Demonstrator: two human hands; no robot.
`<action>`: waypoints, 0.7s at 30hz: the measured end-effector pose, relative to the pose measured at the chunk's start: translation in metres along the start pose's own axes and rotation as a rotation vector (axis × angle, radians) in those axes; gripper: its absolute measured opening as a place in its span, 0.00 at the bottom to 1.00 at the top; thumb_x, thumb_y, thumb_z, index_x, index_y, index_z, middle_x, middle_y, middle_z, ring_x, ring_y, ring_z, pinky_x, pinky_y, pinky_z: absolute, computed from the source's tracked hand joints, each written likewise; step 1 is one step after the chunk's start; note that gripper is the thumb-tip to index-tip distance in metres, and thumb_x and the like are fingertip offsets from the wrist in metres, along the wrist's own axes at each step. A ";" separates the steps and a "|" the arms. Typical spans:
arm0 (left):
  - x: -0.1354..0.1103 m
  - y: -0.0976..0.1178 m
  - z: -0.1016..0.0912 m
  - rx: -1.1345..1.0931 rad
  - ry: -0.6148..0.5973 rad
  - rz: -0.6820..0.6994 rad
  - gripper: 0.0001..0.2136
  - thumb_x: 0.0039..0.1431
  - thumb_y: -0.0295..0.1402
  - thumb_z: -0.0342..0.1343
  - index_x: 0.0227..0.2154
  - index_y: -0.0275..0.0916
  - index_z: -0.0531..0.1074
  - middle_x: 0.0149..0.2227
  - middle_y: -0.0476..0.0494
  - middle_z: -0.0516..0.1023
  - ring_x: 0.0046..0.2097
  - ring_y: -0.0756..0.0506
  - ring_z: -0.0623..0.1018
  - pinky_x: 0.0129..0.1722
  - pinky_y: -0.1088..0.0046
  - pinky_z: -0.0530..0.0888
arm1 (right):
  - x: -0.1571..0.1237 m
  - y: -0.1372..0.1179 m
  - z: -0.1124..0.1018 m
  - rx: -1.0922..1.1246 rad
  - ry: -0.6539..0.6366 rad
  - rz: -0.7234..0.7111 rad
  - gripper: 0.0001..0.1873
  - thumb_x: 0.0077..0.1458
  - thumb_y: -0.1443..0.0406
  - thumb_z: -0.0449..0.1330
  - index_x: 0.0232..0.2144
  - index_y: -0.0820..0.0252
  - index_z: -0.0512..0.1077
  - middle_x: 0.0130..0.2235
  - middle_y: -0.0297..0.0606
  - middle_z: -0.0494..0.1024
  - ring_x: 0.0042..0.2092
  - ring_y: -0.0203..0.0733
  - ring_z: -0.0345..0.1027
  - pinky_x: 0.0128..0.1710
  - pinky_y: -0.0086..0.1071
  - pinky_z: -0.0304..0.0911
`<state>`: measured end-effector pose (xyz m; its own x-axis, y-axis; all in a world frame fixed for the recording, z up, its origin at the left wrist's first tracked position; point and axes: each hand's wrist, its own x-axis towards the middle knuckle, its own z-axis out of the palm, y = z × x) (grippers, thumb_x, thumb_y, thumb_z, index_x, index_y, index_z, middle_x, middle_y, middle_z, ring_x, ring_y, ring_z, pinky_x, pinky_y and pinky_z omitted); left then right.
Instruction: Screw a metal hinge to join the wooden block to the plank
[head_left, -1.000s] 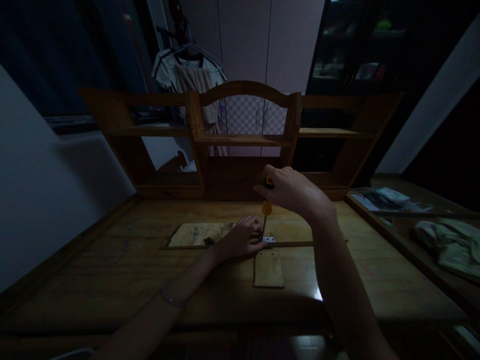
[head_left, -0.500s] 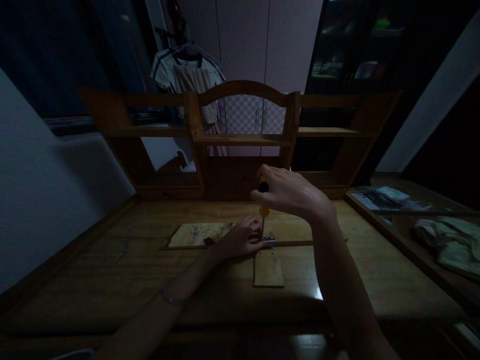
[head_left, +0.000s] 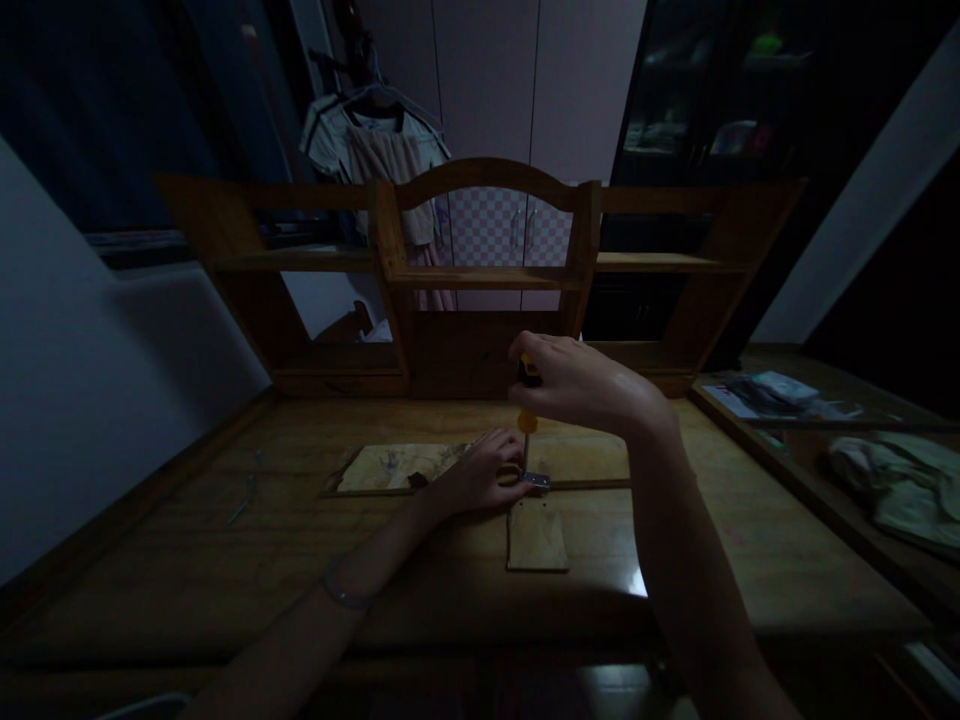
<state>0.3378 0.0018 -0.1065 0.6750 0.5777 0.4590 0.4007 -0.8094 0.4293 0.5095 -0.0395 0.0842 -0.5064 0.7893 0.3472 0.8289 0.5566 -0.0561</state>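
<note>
My right hand [head_left: 581, 385] is closed around the black and orange handle of a screwdriver [head_left: 527, 422] held upright, its tip down on a small metal bracket [head_left: 537, 481]. The bracket sits where a long wooden strip [head_left: 405, 468] meets a short wooden piece [head_left: 537, 537] on the wooden desk [head_left: 225, 560]. My left hand [head_left: 480, 475] lies on the strip just left of the bracket, fingers curled and pinched beside the screwdriver's shaft; what they pinch is too small to see.
A wooden shelf unit [head_left: 480, 270] stands along the back of the desk. A small metal part [head_left: 244, 505] lies at the left. Papers [head_left: 772, 395] and a crumpled cloth [head_left: 892, 485] lie on the surface at the right. Clothes [head_left: 379, 150] hang behind.
My right hand has shifted slightly on the screwdriver handle, as in turning it. The left hand and the wooden pieces have stayed put.
</note>
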 end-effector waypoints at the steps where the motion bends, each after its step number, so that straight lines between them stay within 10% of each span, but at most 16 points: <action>1: 0.000 0.000 0.000 -0.001 0.001 0.000 0.12 0.58 0.38 0.62 0.39 0.38 0.69 0.45 0.42 0.69 0.48 0.42 0.69 0.48 0.66 0.68 | 0.000 0.000 0.001 -0.001 0.009 -0.009 0.13 0.58 0.61 0.53 0.43 0.63 0.67 0.40 0.43 0.74 0.44 0.47 0.70 0.41 0.35 0.58; 21: -0.001 -0.009 0.006 -0.042 0.061 0.085 0.15 0.58 0.41 0.64 0.42 0.38 0.71 0.49 0.42 0.68 0.50 0.43 0.69 0.50 0.67 0.68 | 0.003 0.009 0.003 0.044 0.020 -0.020 0.14 0.57 0.61 0.53 0.43 0.61 0.69 0.38 0.41 0.74 0.42 0.45 0.70 0.41 0.32 0.59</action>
<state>0.3373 0.0082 -0.1154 0.6662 0.5132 0.5412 0.3165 -0.8516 0.4179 0.5144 -0.0313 0.0819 -0.5176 0.7726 0.3676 0.8071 0.5835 -0.0899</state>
